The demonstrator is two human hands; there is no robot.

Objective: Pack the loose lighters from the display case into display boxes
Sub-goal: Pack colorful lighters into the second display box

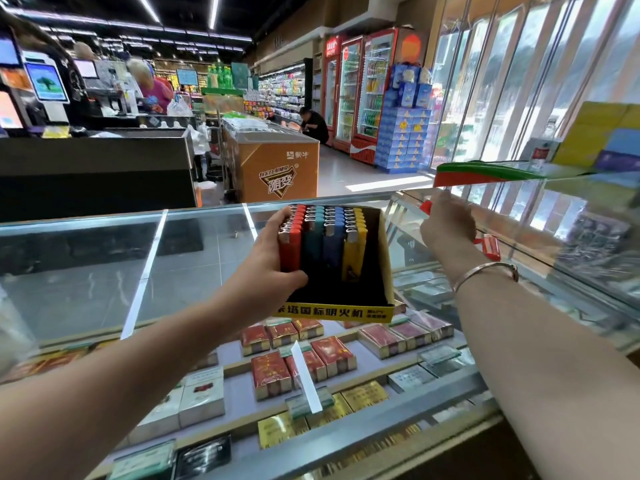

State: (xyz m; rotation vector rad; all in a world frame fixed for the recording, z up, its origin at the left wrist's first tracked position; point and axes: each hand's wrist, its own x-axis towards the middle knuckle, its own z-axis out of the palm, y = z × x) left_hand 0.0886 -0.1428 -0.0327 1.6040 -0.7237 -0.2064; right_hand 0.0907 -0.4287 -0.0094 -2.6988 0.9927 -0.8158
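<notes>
Held above the glass counter (104, 265), near its far edge: a black-lined cardboard display box (382, 271) with a yellow front lip. Inside, 4 rows of glossy plastic lighters (322, 237), red, teal, blue, yellow, metal-capped. Left hand (266, 268) clamped on the box's left side. Right hand (446, 226), wrist extended, pinching a red lighter (426, 206).

Display box (381, 258), centre frame: its right column and front strip stand unfilled, reachable from above; four lighter rows (322, 237) crowd its left. Left hand (273, 258) blocks the left wall. Glass countertop (86, 271), left frame: bare and passable.
</notes>
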